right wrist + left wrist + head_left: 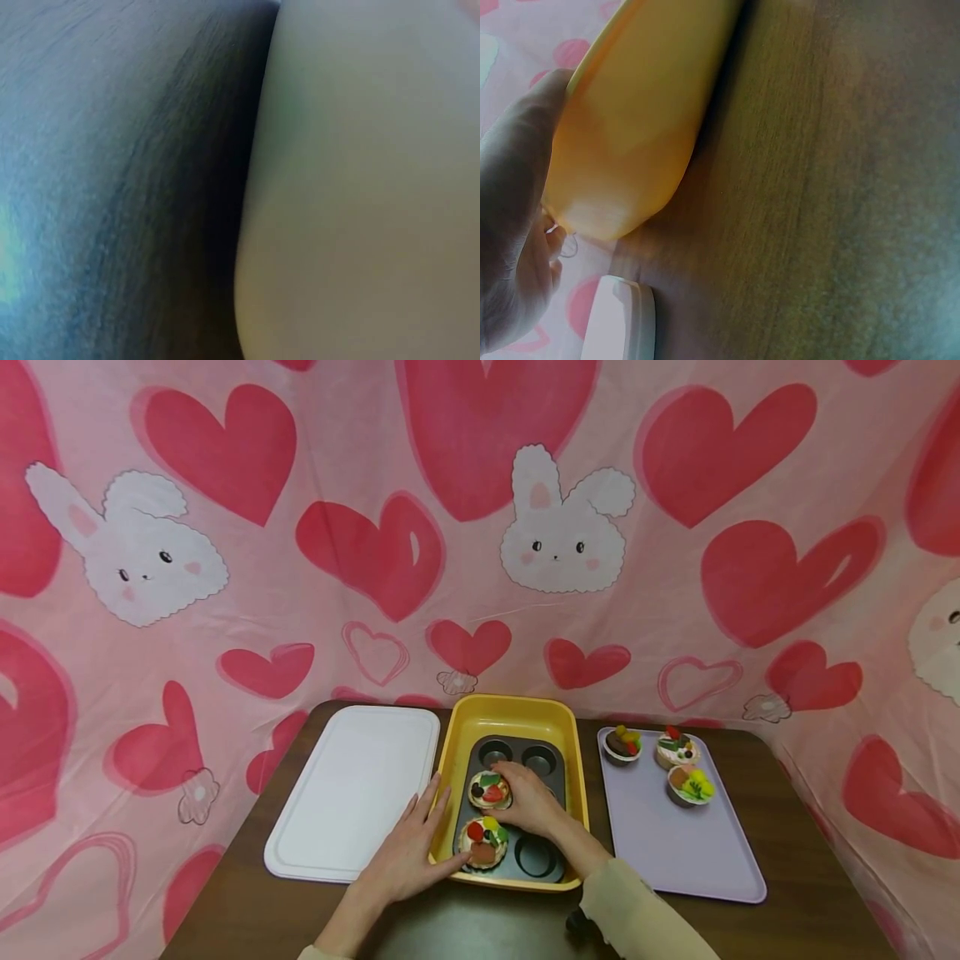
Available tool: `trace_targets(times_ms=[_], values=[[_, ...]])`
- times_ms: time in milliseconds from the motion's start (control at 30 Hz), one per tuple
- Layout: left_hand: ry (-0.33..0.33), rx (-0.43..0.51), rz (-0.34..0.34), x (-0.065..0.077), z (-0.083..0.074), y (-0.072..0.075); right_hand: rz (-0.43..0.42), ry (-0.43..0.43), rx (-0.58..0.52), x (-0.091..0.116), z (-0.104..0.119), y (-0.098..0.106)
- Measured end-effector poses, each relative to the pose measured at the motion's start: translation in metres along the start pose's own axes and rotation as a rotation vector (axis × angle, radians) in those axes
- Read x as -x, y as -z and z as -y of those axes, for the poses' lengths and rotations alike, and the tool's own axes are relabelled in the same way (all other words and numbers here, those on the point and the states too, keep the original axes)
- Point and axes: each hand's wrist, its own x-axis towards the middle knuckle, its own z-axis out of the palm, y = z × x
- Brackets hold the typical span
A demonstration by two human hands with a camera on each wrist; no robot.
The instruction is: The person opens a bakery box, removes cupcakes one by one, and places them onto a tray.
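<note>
In the head view, my right hand (530, 799) holds a toy fruit tart (491, 792) by its edge, at a left-column cup of the dark muffin pan (495, 823). Whether the tart fully touches the cup is hidden. Nearer me, another fruit tart (482, 852) sits in the front left cup. The pan lies inside a yellow tray (517, 708). My left hand (405, 852) rests at the tray's near left corner, fingers extended along the rim and thumb reaching over it beside the near tart. The left wrist view shows this hand (514, 187) against the yellow wall.
A white tray (360, 785) lies left of the yellow one. To the right, a lilac tray (675, 852) carries several toy desserts: a dark tart (622, 745), a cream tart (677, 749) and a cupcake (690, 787). All stand on a brown wooden table (810, 893) before a hanging cloth.
</note>
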Motion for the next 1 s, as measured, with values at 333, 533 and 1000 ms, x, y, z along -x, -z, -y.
trace_targets(times_ms=[333, 533, 1000], values=[[0.009, 0.015, 0.003, -0.001, -0.001, 0.0012, -0.082, 0.023, 0.059, 0.0004, 0.0039, 0.0031], [0.009, 0.013, 0.001, -0.001, -0.0005, -0.0008, -0.069, 0.001, 0.012, 0.0031, 0.0044, 0.0032], [0.0, -0.004, -0.009, 0.0002, 0.0, -0.0016, -0.081, -0.076, -0.135, 0.0057, 0.0048, 0.009]])
